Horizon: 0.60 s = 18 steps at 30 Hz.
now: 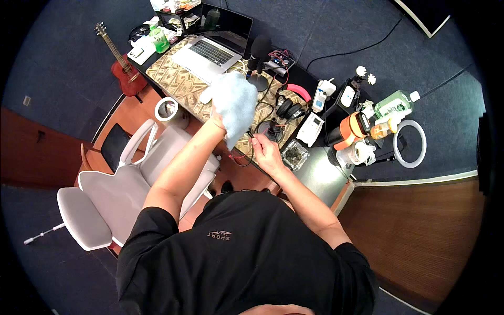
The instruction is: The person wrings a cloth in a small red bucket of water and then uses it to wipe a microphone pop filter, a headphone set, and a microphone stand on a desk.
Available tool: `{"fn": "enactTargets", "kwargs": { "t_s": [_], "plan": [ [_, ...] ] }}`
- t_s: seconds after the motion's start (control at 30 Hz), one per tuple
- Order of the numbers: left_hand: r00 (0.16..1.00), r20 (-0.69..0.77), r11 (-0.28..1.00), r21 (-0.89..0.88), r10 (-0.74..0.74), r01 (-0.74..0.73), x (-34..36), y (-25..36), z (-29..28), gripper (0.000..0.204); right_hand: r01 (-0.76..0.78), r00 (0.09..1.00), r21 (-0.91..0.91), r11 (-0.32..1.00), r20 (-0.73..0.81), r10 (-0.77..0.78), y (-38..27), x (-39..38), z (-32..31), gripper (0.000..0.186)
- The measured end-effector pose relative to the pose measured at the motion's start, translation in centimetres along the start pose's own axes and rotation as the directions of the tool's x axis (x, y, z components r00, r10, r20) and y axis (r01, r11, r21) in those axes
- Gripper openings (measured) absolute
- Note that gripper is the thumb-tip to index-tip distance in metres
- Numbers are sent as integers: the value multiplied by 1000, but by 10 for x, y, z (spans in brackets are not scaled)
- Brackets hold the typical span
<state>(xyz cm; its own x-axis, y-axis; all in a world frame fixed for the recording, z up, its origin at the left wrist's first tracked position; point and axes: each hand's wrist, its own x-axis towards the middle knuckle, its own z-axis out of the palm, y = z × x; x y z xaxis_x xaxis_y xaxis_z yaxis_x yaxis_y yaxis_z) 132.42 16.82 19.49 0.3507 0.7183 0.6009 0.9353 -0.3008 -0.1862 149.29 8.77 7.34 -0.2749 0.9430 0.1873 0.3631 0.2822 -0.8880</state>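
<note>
A light blue cloth [236, 102] is bunched over my left hand [217, 121], which grips it above the front part of the desk; the cloth hides most of the fingers. Close by on the right, my right hand [266, 154] is closed in a pinch on a thin black cable [250, 134]. A loop of thin cable hangs below, past the desk's front edge. Just behind the hands, black headphones [289, 109] with a pink band lie on the desk mat [176, 73]. Beside my right wrist sits a clear square ashtray [295, 155].
An open laptop [212, 52] and a black microphone [260, 50] stand toward the back. Bottles [395, 104], an orange-and-black container [347, 130] and a white ring light [423, 144] crowd the right. A pale office chair [123, 191], a bin [168, 109] and a guitar [127, 73] are left.
</note>
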Motion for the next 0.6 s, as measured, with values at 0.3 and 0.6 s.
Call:
{"fn": "enactTargets", "kwargs": {
  "t_s": [0.3, 0.6],
  "plan": [
    [566, 545, 495, -290, -619, 819, -2, -17, 10, 31, 30, 999, -37, 999, 40, -29, 4, -8, -1, 22],
    [32, 894, -855, -437, -447, 279, -20, -12, 37, 29, 48, 998, -45, 998, -32, -49, 3, -9, 1, 22]
  ]
}}
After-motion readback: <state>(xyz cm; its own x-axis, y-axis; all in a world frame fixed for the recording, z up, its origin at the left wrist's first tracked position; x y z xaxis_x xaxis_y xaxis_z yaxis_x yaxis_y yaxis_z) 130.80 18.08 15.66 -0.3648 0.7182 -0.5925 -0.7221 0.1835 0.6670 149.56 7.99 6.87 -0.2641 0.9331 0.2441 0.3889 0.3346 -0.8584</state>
